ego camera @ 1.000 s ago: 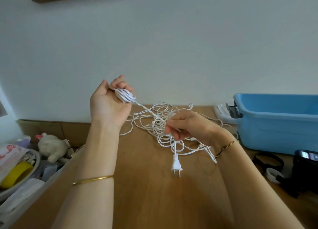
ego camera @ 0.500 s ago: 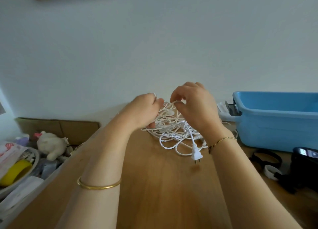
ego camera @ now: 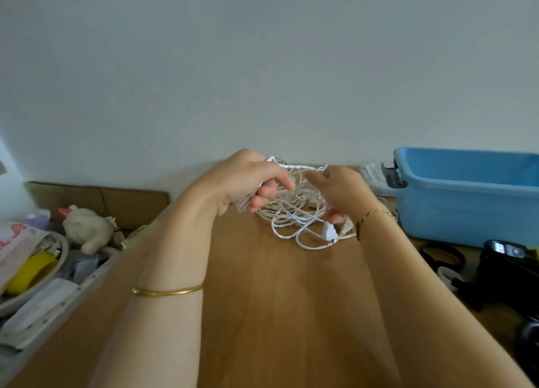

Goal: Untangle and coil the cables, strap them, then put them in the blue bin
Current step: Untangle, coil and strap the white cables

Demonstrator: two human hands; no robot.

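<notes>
Your left hand [ego camera: 245, 180] curls round a bunch of the white cable [ego camera: 287, 212] by the far edge of the tabletop [ego camera: 277, 300] — your right hand [ego camera: 344, 192] is too blurred to tell its grip.

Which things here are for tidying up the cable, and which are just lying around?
For the job:
- white cable, gripped by the left hand, with the right hand at the tangle
- its plug
- blue bin

Just lying about:
- plush toy
- yellow tape roll
- black device
- black loops, which may be straps
</notes>
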